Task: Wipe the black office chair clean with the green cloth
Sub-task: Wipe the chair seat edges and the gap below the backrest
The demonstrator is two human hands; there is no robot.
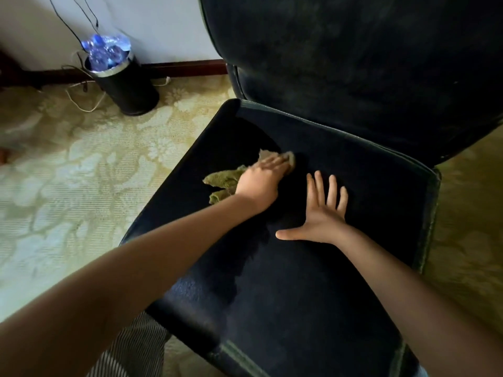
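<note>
The black office chair (340,268) fills the middle and right of the head view, its seat facing me and its backrest rising at the top right. On the seat's far left part lies the crumpled green cloth (224,180). My left hand (261,183) presses down on the cloth, which sticks out to the left of the hand and past the fingertips. My right hand (321,213) rests flat on the seat just right of it, fingers spread, holding nothing.
A black waste bin (128,85) full of plastic bottles stands on the patterned carpet (68,172) at the upper left, by the wall. Loose cables lie around the bin. Striped fabric (136,349) shows at the bottom edge.
</note>
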